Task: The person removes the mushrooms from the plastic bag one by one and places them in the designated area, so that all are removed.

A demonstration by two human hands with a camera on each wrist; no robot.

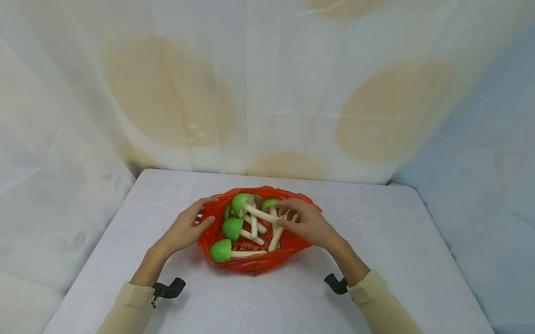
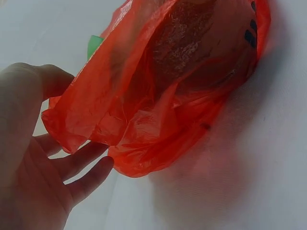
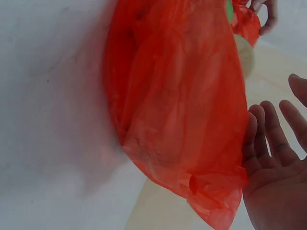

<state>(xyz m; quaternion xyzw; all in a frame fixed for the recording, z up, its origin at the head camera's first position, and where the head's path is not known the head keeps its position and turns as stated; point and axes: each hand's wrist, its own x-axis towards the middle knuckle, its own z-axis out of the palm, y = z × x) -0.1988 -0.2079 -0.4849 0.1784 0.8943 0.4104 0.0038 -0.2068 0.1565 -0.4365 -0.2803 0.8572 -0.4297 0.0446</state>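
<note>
The left hand [image 1: 186,230] has its fingers [image 2: 86,158] straight and spread, resting against the left rim of the red bag [image 1: 251,262] with the thumb on the rim's edge; in the left wrist view the fingers lie just under the bag's crumpled lip and nothing is pinched. The right hand [image 1: 307,222] reaches over the bag's mouth from the right, its fingers [image 3: 268,129] loosely extended and laid on the pale stems of the toy mushrooms [image 1: 243,222]; whether any stem is actually gripped cannot be told in the head view, and the right wrist view shows an open palm beside the bag's red film. The bag lies at the centre of the frame, mouth open upward, and holds several mushrooms with green caps and cream stems, heaped across one another; one cap [image 1: 221,250] sits at the lower left of the bag's mouth. The bag rests on a white bench [image 1: 378,289]. Both forearms wear cream sleeves [image 1: 390,314] with a black strap piece at each wrist. Behind the bench hangs a pale cloth [image 1: 270,88] with large beige spots, filling the upper frame.
</note>
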